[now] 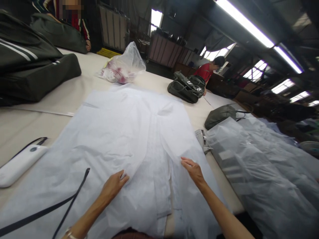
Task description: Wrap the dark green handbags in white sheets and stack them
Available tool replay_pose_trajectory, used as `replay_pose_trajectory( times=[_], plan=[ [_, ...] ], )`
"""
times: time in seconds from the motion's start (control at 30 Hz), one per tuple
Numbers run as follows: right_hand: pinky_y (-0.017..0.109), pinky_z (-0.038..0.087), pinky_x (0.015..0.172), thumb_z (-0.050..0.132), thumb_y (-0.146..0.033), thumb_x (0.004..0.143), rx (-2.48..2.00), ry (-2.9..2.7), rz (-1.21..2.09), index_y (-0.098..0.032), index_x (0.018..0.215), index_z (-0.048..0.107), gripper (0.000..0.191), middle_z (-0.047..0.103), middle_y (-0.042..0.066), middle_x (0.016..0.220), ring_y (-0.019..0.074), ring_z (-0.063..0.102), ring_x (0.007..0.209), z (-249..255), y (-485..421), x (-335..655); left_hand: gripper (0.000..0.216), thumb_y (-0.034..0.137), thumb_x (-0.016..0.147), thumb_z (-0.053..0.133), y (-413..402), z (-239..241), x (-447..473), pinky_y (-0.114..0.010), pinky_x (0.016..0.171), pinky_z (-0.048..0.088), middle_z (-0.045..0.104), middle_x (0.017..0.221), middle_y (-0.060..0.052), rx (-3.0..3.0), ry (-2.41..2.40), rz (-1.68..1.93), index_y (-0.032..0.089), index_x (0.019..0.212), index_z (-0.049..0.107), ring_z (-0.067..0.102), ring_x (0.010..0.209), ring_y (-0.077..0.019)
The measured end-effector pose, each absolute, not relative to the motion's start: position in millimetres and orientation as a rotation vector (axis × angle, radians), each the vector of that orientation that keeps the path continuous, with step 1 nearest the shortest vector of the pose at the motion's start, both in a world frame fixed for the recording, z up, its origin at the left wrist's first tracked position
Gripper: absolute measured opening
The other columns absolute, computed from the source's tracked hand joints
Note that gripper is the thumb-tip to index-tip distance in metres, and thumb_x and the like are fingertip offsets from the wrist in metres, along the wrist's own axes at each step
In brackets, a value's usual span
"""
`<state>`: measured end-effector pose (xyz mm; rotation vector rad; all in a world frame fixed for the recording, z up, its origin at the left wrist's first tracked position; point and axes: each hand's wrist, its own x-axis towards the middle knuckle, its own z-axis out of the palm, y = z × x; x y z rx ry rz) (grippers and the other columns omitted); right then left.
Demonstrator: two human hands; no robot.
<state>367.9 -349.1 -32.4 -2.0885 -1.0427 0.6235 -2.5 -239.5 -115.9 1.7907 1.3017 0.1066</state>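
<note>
Large translucent white plastic bags [112, 129] lie spread over the table in front of me, apparently several layers. My left hand [115, 184] pinches the near edge of the top bag between thumb and fingers. To the right, my right hand [193, 171] is closed on the same plastic, its fingertips at the edge of a raised fold. Between the hands the sheet sags and wrinkles, and a gap shows in the layers below. A black strap [72, 199] hangs across the lower left, over the plastic.
At left are a white device [22, 162] and a large dark bag [37, 69] with white stripes. A clear bag of reddish items [122, 66] and dark bags [186, 88] stand farther back. Plastic-covered goods [264, 166] fill the right. Two people work beyond the table [149, 79].
</note>
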Motion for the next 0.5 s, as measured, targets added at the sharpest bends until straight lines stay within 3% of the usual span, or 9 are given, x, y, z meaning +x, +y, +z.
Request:
replay_pose_trajectory(
  times=[0.1, 0.2, 0.5],
  plan=[
    [0.052, 0.031, 0.112, 0.064, -0.053, 0.075, -2.032, -1.189, 0.517, -0.024, 0.080, 0.077, 0.032, 0.070, 0.009, 0.117, 0.0281, 0.061, 0.114, -30.2, -344.3, 370.1, 0.021, 0.038, 0.082, 0.040, -238.8, -113.1, -2.3, -0.028, 0.067, 0.036, 0.057, 0.069, 0.001, 1.804, 1.303, 0.096, 0.023, 0.068, 0.042, 0.054, 0.070, -0.0184],
    [0.056, 0.025, 0.114, 0.067, -0.049, 0.074, -2.041, -1.397, 0.581, -0.026, 0.073, 0.076, 0.025, 0.075, 0.008, 0.104, 0.0283, 0.065, 0.106, -34.4, -341.5, 371.3, 0.019, 0.036, 0.082, 0.040, -237.3, -112.7, -2.5, -0.027, 0.066, 0.036, 0.058, 0.070, 0.001, 1.780, 1.290, 0.092, 0.022, 0.069, 0.043, 0.055, 0.071, -0.0183],
    [0.057, 0.029, 0.111, 0.062, -0.041, 0.079, -2.040, -1.526, 0.570, -0.025, 0.067, 0.071, 0.022, 0.075, 0.008, 0.103, 0.0281, 0.066, 0.107, -48.3, -334.2, 369.9, 0.018, 0.035, 0.080, 0.039, -232.7, -120.2, -5.2, -0.028, 0.069, 0.038, 0.062, 0.075, 0.000, 1.734, 1.222, 0.110, 0.021, 0.072, 0.048, 0.057, 0.074, -0.0193]
  ],
)
